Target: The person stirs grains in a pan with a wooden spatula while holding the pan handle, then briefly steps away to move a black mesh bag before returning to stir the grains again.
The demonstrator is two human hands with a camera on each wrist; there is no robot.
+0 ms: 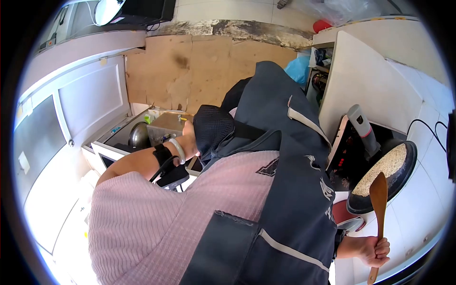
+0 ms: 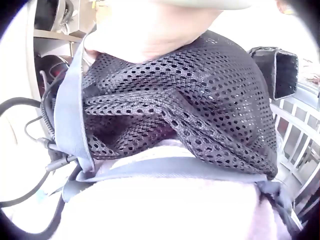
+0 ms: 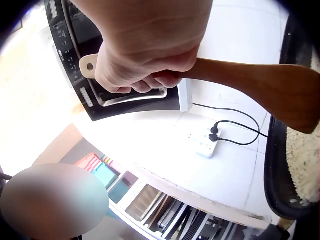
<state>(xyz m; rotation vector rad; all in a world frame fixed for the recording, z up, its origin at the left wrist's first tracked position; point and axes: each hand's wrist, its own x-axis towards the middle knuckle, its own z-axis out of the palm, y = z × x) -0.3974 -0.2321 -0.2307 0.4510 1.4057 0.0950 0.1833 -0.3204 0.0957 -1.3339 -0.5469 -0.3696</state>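
Note:
My right hand (image 1: 373,251) grips the handle of a wooden spatula (image 1: 378,202); its curled fingers (image 3: 142,82) also show in the right wrist view. The spatula's blade (image 3: 295,95) is over the rim of a black pan (image 1: 412,164), which holds a pale, crumbly or grainy layer (image 1: 387,166). My left hand (image 1: 189,137) is at my side against black mesh fabric (image 1: 212,124). In the left wrist view the left hand (image 2: 155,32) lies along the top of that mesh (image 2: 215,85), its fingers mostly hidden.
The pan is tilted beside a dark cooktop (image 1: 343,159) with red lit digits, where a grey-and-white handled device (image 1: 362,124) lies. A power strip (image 3: 204,144) with black cables sits on the white counter near a black oven (image 3: 90,37). An open cabinet door (image 1: 368,78) stands behind.

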